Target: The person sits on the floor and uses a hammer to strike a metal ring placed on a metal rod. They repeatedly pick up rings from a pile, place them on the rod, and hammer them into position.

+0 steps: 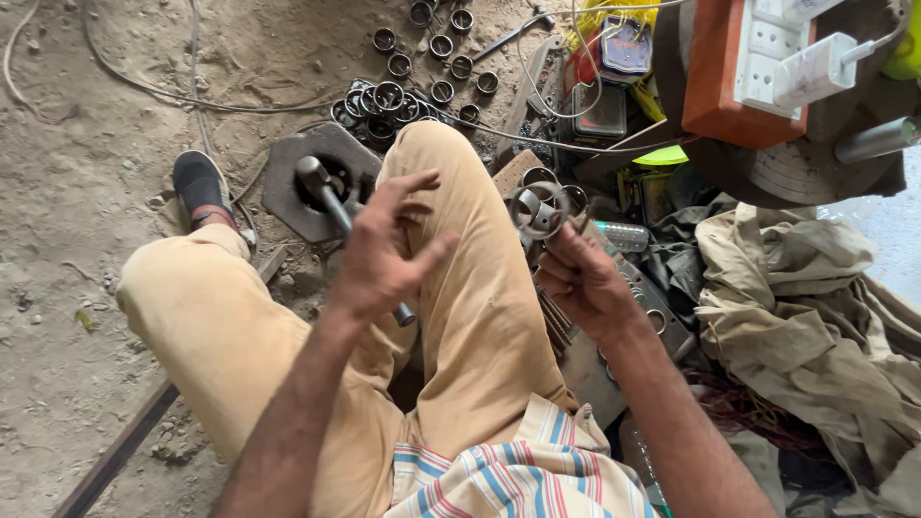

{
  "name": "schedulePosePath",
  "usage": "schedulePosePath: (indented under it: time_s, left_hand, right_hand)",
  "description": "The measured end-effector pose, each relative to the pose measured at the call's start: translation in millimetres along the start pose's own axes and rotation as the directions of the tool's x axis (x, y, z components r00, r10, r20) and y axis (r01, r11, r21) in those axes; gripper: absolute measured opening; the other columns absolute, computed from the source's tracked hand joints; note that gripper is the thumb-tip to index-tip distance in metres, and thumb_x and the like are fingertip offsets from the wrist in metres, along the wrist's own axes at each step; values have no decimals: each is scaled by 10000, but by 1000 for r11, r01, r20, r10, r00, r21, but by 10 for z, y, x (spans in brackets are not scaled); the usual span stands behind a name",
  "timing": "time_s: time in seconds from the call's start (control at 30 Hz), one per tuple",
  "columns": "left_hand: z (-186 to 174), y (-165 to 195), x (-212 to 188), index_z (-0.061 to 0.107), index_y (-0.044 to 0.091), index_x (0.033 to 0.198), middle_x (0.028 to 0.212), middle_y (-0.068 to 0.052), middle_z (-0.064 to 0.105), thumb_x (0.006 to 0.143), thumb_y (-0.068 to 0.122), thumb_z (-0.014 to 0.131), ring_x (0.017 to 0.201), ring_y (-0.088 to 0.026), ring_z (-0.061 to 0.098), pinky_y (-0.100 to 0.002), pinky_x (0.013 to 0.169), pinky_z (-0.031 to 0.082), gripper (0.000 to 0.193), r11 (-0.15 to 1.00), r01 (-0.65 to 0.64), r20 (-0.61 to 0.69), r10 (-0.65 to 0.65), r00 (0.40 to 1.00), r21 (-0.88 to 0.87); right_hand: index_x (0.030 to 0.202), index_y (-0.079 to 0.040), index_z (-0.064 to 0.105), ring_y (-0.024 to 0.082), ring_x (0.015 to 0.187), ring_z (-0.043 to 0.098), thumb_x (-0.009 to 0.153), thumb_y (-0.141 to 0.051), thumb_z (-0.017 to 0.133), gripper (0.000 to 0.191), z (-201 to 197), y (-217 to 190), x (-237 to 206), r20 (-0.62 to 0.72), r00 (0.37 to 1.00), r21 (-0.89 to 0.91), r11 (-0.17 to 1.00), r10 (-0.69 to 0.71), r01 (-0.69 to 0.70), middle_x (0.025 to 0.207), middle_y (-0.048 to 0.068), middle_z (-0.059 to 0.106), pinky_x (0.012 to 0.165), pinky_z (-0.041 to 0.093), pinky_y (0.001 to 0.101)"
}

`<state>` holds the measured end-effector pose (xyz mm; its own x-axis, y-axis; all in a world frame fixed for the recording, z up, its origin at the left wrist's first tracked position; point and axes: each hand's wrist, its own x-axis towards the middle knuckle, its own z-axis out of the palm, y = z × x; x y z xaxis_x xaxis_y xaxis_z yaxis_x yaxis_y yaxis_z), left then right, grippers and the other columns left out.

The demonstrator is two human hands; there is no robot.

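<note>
The right hand (580, 278) is curled closed around a short metal ring (533, 211), a grey bearing-like sleeve pinched up at the fingertips, with a second ring just behind it. The left hand (384, 254) hangs loosely spread above the knee, fingers fanned and thumb out, gripping nothing; beneath its palm runs the steel shaft of a hammer-like tool (326, 197), and whether the palm touches the shaft cannot be told.

Take the held ring as the landmark. Directly left of it rises the person's bent knee in tan trousers (470, 288). Further left, beyond the knee, the tool's head rests in the hollow of a dark, heavy metal block (288, 187) lying on the ground. Above and left of the ring, a scatter of similar rings (403, 86) lies on the dirt, some heaped, some set apart in loose rows. Far left, a foot in a dark sandal (199, 182) sits beside the block. Up and right of the ring stand an orange box with a white socket strip (767, 58) and a clutter of small packets. Right of it, a crumpled khaki cloth (806, 317) spreads out. Below it lies a flat grey metal plate (590, 369).

The surface is bare, dusty earth (77, 144) strewn with pebbles and thin wires, a workshop floor.
</note>
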<state>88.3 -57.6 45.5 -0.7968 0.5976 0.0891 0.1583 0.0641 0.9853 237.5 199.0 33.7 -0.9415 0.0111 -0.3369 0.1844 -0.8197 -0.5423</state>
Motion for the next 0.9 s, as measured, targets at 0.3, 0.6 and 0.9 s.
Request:
schedulePosePath:
  time_s: [0.3,0.6,0.9]
  left_hand:
    - [164,65,-178,535,76,1466,1389,-127,611,824,230,906,1303,-287,638,-415,1123,559,758,913,-309,12,318,948,265]
    - [-111,-137,30,493,-105,1458,1301,-220,651,904,226,616,1144,-253,661,-398,1047,565,657,429,63,37,-68,997,-901]
    - [-507,-185,-112,485,-130,1471,1254,-205,648,972,396,532,999,-249,661,-354,948,530,726,63,140,140,-9,990,-988]
  right_hand:
    - [1168,-21,675,22,572,314,1050,-164,659,187,562,359,145,-26,997,-346,935,69,-74,692,-83,447,531,266,217]
    - [1077,-79,586,43,564,329,1095,-332,544,257,495,272,347,-216,974,-388,921,-67,-23,677,-87,369,506,289,224]
    - [1129,-23,703,104,778,589,1018,-96,563,192,731,298,330,-46,962,-982,187,-268,5,956,-11,516,679,521,261]
